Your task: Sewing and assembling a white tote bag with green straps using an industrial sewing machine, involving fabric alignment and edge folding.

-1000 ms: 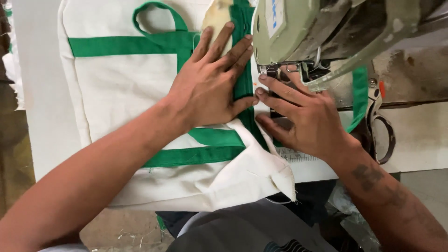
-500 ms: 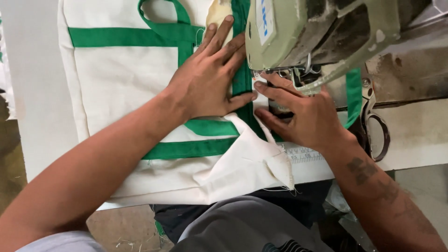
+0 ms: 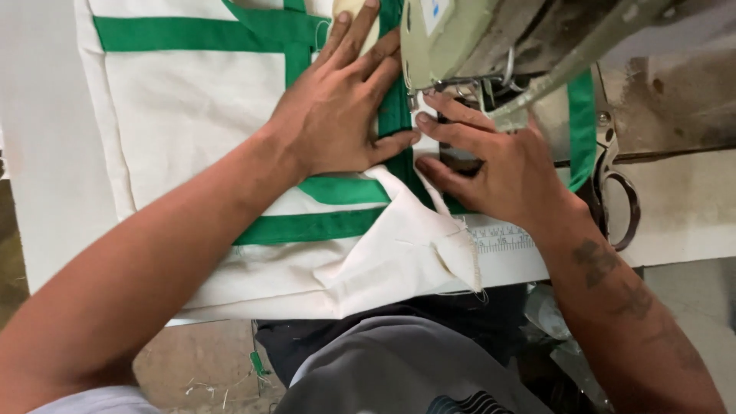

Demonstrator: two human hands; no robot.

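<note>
A cream cloth bag (image 3: 192, 123) with green straps (image 3: 192, 34) lies flat on a white sewing table (image 3: 46, 153). My left hand (image 3: 341, 100) presses flat on the cloth, fingers spread, just left of the sewing machine head (image 3: 475, 38). My right hand (image 3: 498, 161) rests flat on the green strap right under the machine head, fingertips pointing left near the needle area. Neither hand grips anything; both hold the cloth down. The needle itself is hidden by the machine.
A pair of scissors (image 3: 617, 192) lies on the table right of my right hand. A ruler strip (image 3: 502, 239) runs along the table's near edge. A loose cloth flap (image 3: 429, 253) hangs over that edge above my lap.
The cloth and both hands have slid toward the machine head, and the view has shifted closer. The hands keep the same flat pressing pose.
</note>
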